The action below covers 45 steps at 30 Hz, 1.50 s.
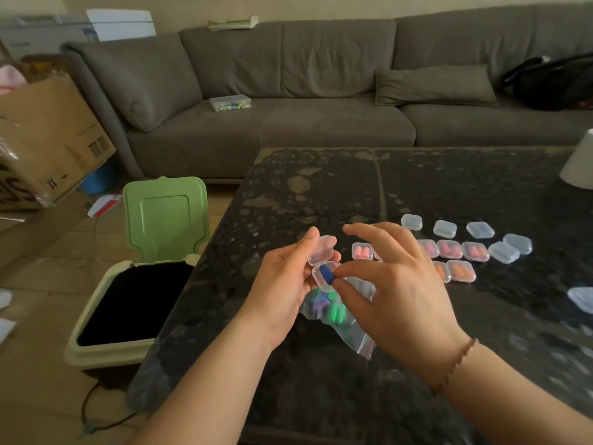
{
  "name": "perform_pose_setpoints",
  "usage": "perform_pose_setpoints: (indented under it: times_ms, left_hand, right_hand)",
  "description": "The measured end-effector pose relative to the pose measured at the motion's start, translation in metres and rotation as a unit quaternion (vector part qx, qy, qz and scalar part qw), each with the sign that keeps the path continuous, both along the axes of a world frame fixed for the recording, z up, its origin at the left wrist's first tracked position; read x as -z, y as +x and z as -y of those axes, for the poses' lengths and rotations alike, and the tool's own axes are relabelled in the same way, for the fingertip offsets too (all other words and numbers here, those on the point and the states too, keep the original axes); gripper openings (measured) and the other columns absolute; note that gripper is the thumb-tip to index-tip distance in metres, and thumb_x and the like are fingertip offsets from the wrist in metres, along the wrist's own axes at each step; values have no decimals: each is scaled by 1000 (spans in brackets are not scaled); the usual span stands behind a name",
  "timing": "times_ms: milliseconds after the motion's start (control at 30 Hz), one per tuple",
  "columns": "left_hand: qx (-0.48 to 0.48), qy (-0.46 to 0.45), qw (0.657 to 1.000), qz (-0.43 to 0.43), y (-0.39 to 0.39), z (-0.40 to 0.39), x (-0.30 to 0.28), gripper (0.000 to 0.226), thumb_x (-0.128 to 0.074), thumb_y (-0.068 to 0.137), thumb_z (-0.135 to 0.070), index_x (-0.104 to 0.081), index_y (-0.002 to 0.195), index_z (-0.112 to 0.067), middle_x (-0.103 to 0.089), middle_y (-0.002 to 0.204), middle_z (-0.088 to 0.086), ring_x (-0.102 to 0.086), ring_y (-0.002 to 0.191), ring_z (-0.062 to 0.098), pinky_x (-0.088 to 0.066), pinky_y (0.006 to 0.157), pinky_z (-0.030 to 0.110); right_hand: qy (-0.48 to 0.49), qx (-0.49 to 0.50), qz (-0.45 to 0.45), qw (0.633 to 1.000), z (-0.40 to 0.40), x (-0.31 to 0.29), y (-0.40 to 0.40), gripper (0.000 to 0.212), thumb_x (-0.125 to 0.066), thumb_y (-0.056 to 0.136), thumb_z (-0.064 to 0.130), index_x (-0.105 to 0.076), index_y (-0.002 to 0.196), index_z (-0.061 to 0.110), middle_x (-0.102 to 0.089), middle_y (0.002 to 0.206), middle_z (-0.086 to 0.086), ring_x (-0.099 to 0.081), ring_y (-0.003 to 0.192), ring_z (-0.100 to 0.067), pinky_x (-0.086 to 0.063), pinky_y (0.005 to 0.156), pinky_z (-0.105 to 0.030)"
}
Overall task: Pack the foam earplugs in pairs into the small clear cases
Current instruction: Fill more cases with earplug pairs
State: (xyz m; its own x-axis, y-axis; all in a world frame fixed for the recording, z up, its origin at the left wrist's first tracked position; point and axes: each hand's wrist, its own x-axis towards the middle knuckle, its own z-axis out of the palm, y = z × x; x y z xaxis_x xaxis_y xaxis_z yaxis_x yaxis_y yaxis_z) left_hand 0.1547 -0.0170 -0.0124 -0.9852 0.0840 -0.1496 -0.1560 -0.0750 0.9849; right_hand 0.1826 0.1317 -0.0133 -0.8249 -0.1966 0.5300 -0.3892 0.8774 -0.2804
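Above the dark speckled stone counter (417,194), the left hand (285,284) grips a small clear hinged plastic case (322,263) with its lid flipped up. The right hand (398,284) pinches a dark blue foam earplug (326,273) between thumb and forefinger, the plug sitting in the open case, while the other fingers fan out. Just below the hands lies a clear zip bag (349,319) holding green and purple earplugs (333,308). Behind the right hand, closed clear cases of pink and orange earplugs (449,248) sit in rows, with empty clear cases (444,228) beyond them. Left of the counter stands an open bin with a green lid (165,216).
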Motion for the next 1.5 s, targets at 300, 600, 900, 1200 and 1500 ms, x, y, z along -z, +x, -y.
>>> perform_pose_setpoints:
  times_ms: [300,600,900,1200,1500]
  left_hand:
    - [-33,23,999,36,-2,4,0,38,-52,95,-47,-78,103,-20,-76,105,3,-72,103,18,-52,102,46]
    - [-126,77,983,107,-10,9,9,37,-54,97,-45,-73,111,-17,-73,116,8,-68,108,24,-47,104,41]
    - [-164,120,972,120,-10,2,13,32,-59,97,-39,-75,103,-12,-76,104,8,-72,97,19,-49,105,44]
    - [-156,113,974,121,-11,2,16,30,-59,96,-39,-76,96,-14,-76,103,7,-71,97,20,-44,109,48]
    - [-139,97,977,127,-9,3,16,35,-57,96,-45,-75,109,-18,-74,112,5,-69,104,22,-50,103,45]
  right_hand:
    - [0,-24,18,1000,-2,-1,-2,14,-75,76,35,-77,90,32,-56,133,3,-47,124,-23,-48,89,-41]
    - [69,103,216,968,-45,-28,2,24,-54,86,31,-73,75,43,-41,146,17,-20,141,-19,-37,108,-46]
    - [110,-14,301,947,-25,11,-7,23,-48,95,42,-70,103,37,18,158,15,25,144,-24,-8,119,-53]
    - [117,8,267,957,-3,16,-25,18,-60,91,26,-71,105,28,20,158,15,20,145,-25,-12,119,-50]
    - [232,-5,196,953,11,8,-31,14,-66,84,31,-70,95,24,8,162,4,12,146,-32,-17,116,-51]
